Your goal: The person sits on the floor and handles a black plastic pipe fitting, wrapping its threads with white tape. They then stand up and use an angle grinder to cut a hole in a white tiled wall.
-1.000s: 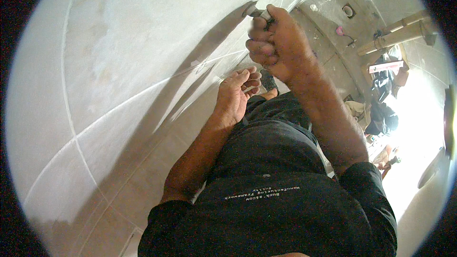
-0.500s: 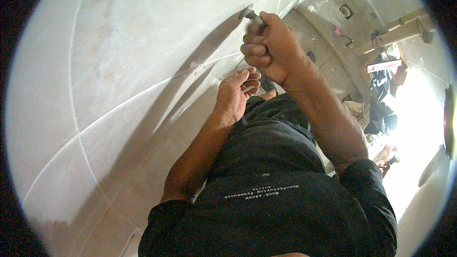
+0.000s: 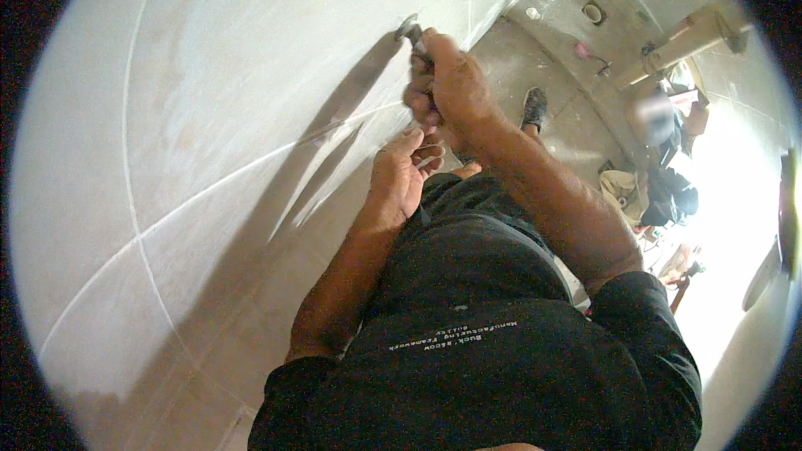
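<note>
My right hand (image 3: 447, 83) is raised against a pale tiled wall (image 3: 234, 117), closed around the handle of a small scraper. The scraper's metal blade (image 3: 408, 30) sticks out above my fist and touches the wall. My left hand (image 3: 401, 177) hangs just below the right one, close to the wall, with its fingers loosely curled and apart. Nothing shows in it. Both forearms rise from my black shirt (image 3: 493, 342) at the lower edge.
Thin joint lines cross the wall. The dusty floor (image 3: 576, 125) lies at the upper right, with my shoe (image 3: 535, 105), a round floor drain (image 3: 593, 11) and a wooden beam (image 3: 689, 38). Another person (image 3: 660, 192) crouches at the right beside bright light.
My right hand has slid a little to the left along the wall with the scraper. My left hand has dropped slightly.
</note>
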Demonstrator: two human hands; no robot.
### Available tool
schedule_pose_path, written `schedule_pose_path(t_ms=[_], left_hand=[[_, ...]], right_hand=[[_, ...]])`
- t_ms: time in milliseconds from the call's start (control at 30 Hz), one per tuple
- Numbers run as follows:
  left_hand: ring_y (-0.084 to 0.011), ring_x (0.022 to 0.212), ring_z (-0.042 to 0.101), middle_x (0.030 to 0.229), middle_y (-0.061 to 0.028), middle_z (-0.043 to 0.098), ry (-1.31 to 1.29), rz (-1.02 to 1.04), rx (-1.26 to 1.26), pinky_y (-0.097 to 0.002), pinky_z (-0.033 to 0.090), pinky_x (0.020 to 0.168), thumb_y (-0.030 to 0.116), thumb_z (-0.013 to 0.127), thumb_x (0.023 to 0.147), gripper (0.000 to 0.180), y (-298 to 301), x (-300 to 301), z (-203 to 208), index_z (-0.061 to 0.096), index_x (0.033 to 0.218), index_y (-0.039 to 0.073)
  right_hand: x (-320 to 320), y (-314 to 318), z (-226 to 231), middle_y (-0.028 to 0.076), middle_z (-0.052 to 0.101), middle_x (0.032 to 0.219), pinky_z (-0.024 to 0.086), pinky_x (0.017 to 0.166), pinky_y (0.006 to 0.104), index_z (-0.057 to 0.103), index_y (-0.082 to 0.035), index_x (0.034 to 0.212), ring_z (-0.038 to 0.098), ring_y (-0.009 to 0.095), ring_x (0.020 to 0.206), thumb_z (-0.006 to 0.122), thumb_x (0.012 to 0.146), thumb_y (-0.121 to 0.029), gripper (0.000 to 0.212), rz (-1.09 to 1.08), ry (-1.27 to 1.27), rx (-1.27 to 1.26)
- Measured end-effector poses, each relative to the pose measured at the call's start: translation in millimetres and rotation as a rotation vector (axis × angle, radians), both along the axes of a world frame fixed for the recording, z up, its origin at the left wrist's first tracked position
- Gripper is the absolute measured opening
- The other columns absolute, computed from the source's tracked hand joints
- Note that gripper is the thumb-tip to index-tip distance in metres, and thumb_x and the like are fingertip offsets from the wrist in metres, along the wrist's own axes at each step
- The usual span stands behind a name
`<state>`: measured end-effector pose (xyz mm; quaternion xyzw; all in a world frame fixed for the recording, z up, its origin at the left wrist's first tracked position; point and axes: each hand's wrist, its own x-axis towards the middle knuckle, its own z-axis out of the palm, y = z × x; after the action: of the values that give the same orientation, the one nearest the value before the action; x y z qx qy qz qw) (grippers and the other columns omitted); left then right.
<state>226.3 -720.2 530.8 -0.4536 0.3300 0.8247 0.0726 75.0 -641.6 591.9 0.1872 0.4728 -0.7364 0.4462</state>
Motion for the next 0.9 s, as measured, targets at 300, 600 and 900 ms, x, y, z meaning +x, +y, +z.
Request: schedule_pose_path(t_ms=[300, 600, 900], left_hand=[[-0.0266, 0.109, 0.06, 0.126, -0.0165, 0.063, 0.292, -0.157, -0.205, -0.0459, 0.044, 0.1, 0.041, 0.045, 0.106, 0.05, -2.5, -73.9, 43.0, 0.053, 0.138, 0.004], [-0.0245, 0.108, 0.065, 0.119, -0.0105, 0.069, 0.557, -0.171, -0.107, -0.0472, 0.045, 0.099, 0.042, 0.058, 0.102, 0.043, 1.7, -94.3, 57.2, 0.061, 0.129, 0.008], [-0.0201, 0.069, 0.051, 0.072, -0.0047, 0.054, 0.102, -0.046, -0.288, -0.039, 0.047, 0.071, 0.04, 0.06, 0.102, 0.036, -5.4, -136.3, 70.6, 0.059, 0.085, 0.009]], right_hand=[[2.3, 149.4, -47.3, 0.011, 0.062, 0.083, 0.057, 0.067, 0.044, 0.06, 0.002, 0.128, 0.069, 0.027, 0.078, 0.049, 0.106, -0.041, 0.049, 0.178, 0.168, 0.097], [225.5, 449.7, -218.1, 0.014, 0.068, 0.067, 0.056, 0.061, 0.0444, 0.069, 0.0, 0.078, 0.07, 0.029, 0.065, 0.063, 0.094, -0.04, 0.043, -0.147, -0.168, 1.035], [248.1, 542.2, -252.0, 0.024, 0.073, 0.095, 0.057, 0.073, 0.0497, 0.069, 0.004, 0.089, 0.073, 0.039, 0.088, 0.066, 0.094, -0.038, 0.042, 0.025, -0.167, 1.168]])
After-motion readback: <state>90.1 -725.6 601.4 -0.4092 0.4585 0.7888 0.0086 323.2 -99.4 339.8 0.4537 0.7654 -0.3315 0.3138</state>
